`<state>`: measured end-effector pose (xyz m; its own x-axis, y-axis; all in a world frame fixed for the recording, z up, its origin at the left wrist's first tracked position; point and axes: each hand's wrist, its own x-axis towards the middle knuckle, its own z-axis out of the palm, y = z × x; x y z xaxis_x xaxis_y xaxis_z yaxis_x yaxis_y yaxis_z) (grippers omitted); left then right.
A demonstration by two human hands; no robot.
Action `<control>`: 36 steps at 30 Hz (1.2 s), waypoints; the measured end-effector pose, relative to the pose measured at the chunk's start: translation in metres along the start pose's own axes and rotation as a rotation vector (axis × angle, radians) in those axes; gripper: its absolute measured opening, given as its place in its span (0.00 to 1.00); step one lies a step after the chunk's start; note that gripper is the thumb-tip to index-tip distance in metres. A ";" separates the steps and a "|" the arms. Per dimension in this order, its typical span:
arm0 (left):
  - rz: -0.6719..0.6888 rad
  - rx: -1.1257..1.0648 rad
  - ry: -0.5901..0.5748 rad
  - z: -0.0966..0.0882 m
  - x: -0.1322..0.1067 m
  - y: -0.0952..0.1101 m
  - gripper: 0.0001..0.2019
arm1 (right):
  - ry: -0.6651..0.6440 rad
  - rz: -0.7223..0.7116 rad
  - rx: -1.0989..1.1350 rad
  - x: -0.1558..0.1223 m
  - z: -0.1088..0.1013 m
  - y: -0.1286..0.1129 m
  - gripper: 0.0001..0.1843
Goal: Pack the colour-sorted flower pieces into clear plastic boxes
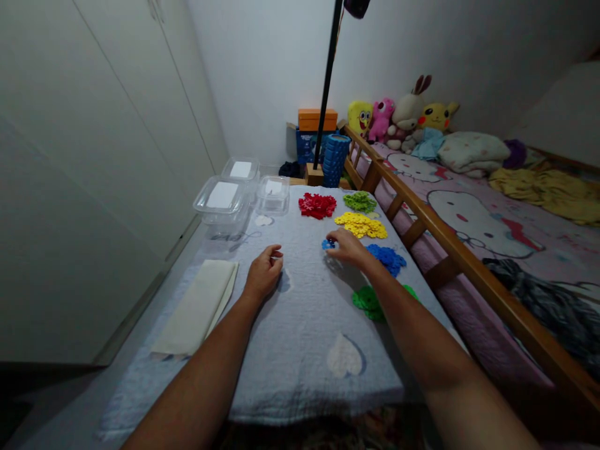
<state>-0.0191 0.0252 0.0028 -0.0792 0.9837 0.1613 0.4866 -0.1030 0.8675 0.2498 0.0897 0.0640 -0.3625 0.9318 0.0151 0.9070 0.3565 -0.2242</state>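
Note:
My right hand (349, 248) pinches a small blue snowflake-shaped plastic piece (327, 244) between thumb and fingers, above the right half of the cloth-covered table (300, 350). Close by on its right lies a pile of blue pieces (388, 260). Yellow pieces (360, 225) are heaped just beyond that hand, and green pieces (367, 302) lie under my right forearm, partly hidden by it. Farther back are a red pile (317, 205) and a light green pile (359, 201). My left hand (264, 273) rests near the table's middle, fingers loosely bent and apart, holding nothing.
Clear plastic boxes (224, 209) with white labels stand at the back left. A folded cream cloth (197, 307) lies at the left. Behind the table rise a black pole (327, 87) and a blue ribbed container (336, 160). A wooden bed rail (422, 220) borders the right side.

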 end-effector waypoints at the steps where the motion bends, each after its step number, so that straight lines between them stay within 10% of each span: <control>1: 0.001 0.002 -0.001 0.000 0.000 0.000 0.20 | 0.017 0.018 -0.005 -0.010 -0.005 0.016 0.19; 7: 0.011 0.024 -0.010 -0.001 -0.002 0.002 0.20 | 0.112 0.203 -0.045 -0.066 -0.019 0.097 0.20; 14: 0.022 0.032 -0.009 -0.001 -0.005 0.000 0.20 | 0.142 0.305 -0.097 -0.087 -0.009 0.122 0.22; 29: 0.016 0.058 -0.014 -0.002 -0.005 0.004 0.21 | 0.264 0.242 -0.061 -0.095 -0.012 0.107 0.23; 36: -0.007 0.046 -0.010 -0.001 -0.005 0.006 0.21 | 0.235 -0.010 0.149 -0.098 -0.010 0.012 0.19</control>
<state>-0.0165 0.0200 0.0076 -0.0745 0.9859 0.1501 0.5259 -0.0890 0.8459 0.2985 0.0035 0.0698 -0.2955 0.9248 0.2395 0.8559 0.3677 -0.3637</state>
